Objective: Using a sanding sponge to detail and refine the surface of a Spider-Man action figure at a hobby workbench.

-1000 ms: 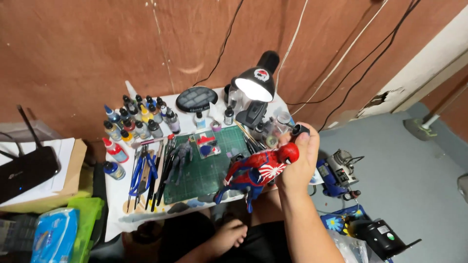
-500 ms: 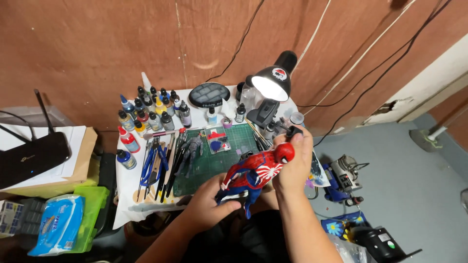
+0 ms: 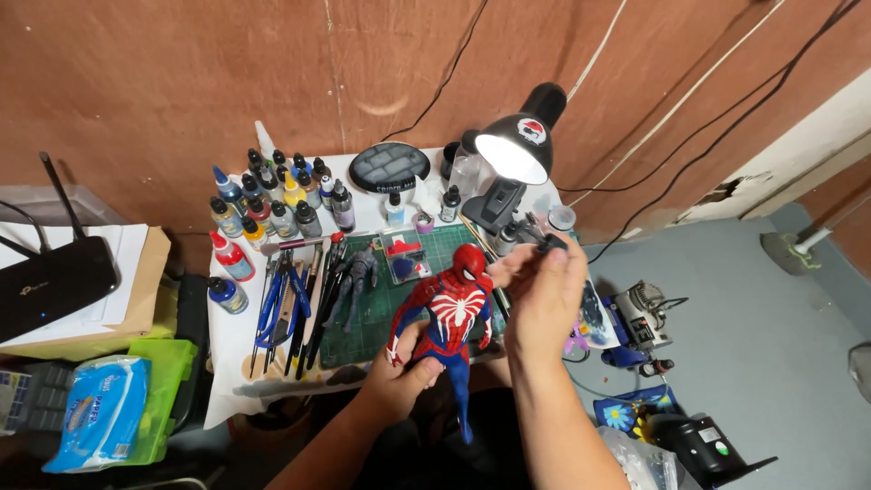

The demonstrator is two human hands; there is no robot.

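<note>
Gripped about the waist by the left hand [image 3: 399,377], the red-and-blue action figure [image 3: 449,322] stands upright over the green cutting mat [image 3: 363,313], while the right hand [image 3: 540,295] pinches a small black piece [image 3: 550,243] beside the figure's head, under the lit desk lamp [image 3: 517,150].

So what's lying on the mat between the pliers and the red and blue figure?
In the head view, a small grey figure lies between the pliers and the red and blue figure.

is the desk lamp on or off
On: the black desk lamp shows a bright white glow inside its shade, aimed down at the green cutting mat.
</note>
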